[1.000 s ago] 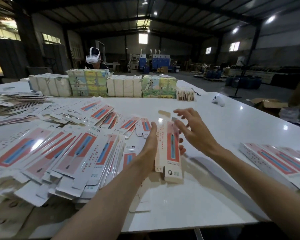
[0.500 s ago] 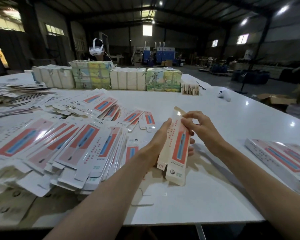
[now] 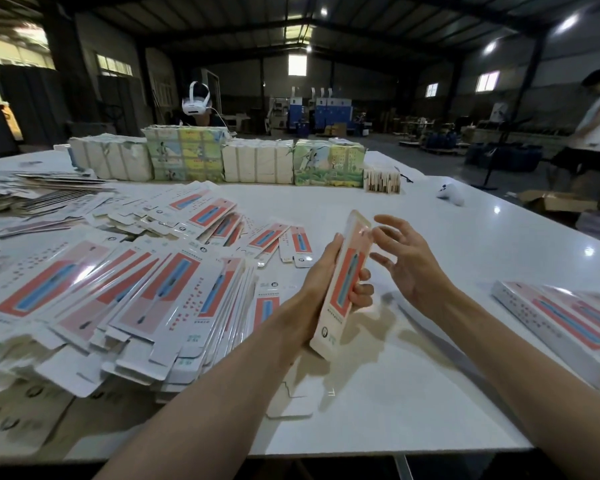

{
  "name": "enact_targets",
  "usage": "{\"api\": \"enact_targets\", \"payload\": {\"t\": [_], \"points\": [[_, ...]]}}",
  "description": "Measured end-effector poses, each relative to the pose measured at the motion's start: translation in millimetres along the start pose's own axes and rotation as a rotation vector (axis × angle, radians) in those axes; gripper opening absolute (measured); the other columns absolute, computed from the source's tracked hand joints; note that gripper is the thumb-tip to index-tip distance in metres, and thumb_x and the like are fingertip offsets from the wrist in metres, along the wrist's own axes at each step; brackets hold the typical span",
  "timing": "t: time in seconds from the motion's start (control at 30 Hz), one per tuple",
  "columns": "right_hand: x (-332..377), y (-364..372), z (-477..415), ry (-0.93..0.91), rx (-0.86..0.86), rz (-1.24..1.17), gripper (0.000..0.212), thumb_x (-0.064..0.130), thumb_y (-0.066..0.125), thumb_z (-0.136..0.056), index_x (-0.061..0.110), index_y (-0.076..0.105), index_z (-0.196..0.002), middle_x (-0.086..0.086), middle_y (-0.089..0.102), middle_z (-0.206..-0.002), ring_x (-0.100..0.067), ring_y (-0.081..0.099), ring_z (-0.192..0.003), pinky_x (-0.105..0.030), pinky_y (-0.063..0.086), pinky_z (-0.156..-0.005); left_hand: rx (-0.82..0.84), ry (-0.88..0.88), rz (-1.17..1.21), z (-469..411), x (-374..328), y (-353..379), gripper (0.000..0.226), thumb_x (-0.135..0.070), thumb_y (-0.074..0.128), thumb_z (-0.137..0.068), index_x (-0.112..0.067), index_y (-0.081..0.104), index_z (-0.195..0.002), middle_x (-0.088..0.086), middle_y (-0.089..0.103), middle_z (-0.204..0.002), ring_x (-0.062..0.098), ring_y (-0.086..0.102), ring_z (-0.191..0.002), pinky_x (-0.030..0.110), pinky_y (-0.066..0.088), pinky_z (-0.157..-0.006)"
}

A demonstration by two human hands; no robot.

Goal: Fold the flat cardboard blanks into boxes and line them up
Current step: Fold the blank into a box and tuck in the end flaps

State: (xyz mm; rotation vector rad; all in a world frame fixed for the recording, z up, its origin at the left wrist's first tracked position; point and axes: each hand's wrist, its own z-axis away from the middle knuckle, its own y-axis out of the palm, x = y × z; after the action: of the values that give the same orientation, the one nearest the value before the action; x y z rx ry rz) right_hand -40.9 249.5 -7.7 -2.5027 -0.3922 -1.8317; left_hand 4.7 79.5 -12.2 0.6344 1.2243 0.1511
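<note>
Across the left half of the table (image 3: 413,393), a loose heap of flat blanks (image 3: 125,299), overlapping, printed faces up, reaching right up to the left forearm. Along the far edge, a row of wrapped bundles (image 3: 257,164), with a small stack (image 3: 381,180) at its right end and a white controller (image 3: 450,195) further right. Behind the bundles, a person in a white headset (image 3: 196,105); off the right edge, another person (image 3: 596,123) standing on the floor. At the right edge, finished boxes (image 3: 568,323) lying side by side. Near the front edge, one loose white flap piece (image 3: 291,400) flat on the table. Nothing between the hands and the work. Grips a box (image 3: 343,285) in the left hand (image 3: 321,282), thumb up along its left edge, fingers curled round from behind onto its right side. Holds the right hand (image 3: 409,265) open, fingers spread and lightly bent, just beside the top end of the box; contact unclear. Keeps the box off the table, around the middle, between heap and finished row. Long axis near upright, lower end toward the front edge, upper end leaning away and to the right, red printed face toward the camera.
</note>
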Motion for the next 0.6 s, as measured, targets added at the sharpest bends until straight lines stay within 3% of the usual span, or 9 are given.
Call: {"api": "enact_targets", "payload": {"t": [0.1, 0.2, 0.33, 0.4, 0.5, 0.6], "points": [[-4.6, -0.6, 0.0, 0.059, 0.035, 0.003, 0.069, 0.042, 0.086, -0.086, 0.024, 0.050, -0.142, -0.013, 0.074, -0.123, -0.029, 0.071, -0.115, -0.039, 0.058, -0.094, 0.014, -0.001, 0.092, 0.0, -2.2, 0.5, 0.055, -0.064, 0.044, -0.104, -0.010, 0.055, -0.112, 0.007, 0.053, -0.072, 0.013, 0.048, -0.051, 0.020, 0.046, -0.046], [-10.0, -0.5, 2.8, 0.060, 0.088, 0.042, 0.071, 0.046, 0.084, -0.088, 0.022, 0.047, -0.143, -0.014, 0.078, -0.109, -0.026, 0.074, -0.100, -0.034, 0.060, -0.088, 0.018, 0.018, 0.117, -0.7, -0.6, -0.9, 0.056, -0.062, 0.044, -0.105, -0.010, 0.059, -0.118, 0.008, 0.059, -0.075, 0.014, 0.054, -0.055, 0.025, 0.050, -0.048], [-8.7, -1.5, 5.7, 0.022, 0.080, 0.046, 0.066, 0.047, 0.082, -0.089, 0.019, 0.048, -0.138, -0.018, 0.077, -0.103, -0.027, 0.068, -0.086, -0.034, 0.059, -0.084, -0.078, 0.101, -0.058, -2.0, 3.2, -3.5, 0.061, -0.066, 0.041, -0.105, -0.014, 0.065, -0.126, 0.010, 0.079, -0.088, 0.021, 0.076, -0.071, 0.032, 0.061, -0.059], [-7.7, -4.1, 6.4, 0.011, 0.075, 0.027, 0.057, 0.041, 0.078, -0.095, 0.016, 0.048, -0.136, -0.023, 0.075, -0.103, -0.031, 0.065, -0.086, -0.035, 0.059, -0.081, -0.138, 0.198, -0.180, -2.2, 6.5, -2.7, 0.053, -0.064, 0.039, -0.106, -0.024, 0.057, -0.136, 0.011, 0.081, -0.100, 0.027, 0.080, -0.080, 0.037, 0.064, -0.062], [-6.5, -5.7, 6.2, 0.006, 0.059, 0.056, 0.049, 0.039, 0.076, -0.096, 0.020, 0.051, -0.133, -0.029, 0.072, -0.108, -0.036, 0.061, -0.091, -0.047, 0.055, -0.085, -0.203, 0.418, -0.312, -4.3, 11.1, -4.1, 0.034, -0.051, 0.040, -0.111, -0.058, 0.036, -0.144, 0.007, 0.077, -0.110, 0.033, 0.080, -0.087, 0.051, 0.067, -0.074], [-5.2, -3.4, 7.4, -0.014, 0.067, 0.141, 0.047, 0.047, 0.077, -0.094, 0.029, 0.054, -0.131, -0.028, 0.071, -0.106, -0.036, 0.062, -0.092, -0.057, 0.054, -0.090, -0.218, 0.492, -0.365, -2.6, 10.9, -4.5, 0.035, -0.047, 0.041, -0.112, -0.065, 0.043, -0.142, 0.001, 0.075, -0.113, 0.031, 0.080, -0.090, 0.052, 0.067, -0.074]]}}
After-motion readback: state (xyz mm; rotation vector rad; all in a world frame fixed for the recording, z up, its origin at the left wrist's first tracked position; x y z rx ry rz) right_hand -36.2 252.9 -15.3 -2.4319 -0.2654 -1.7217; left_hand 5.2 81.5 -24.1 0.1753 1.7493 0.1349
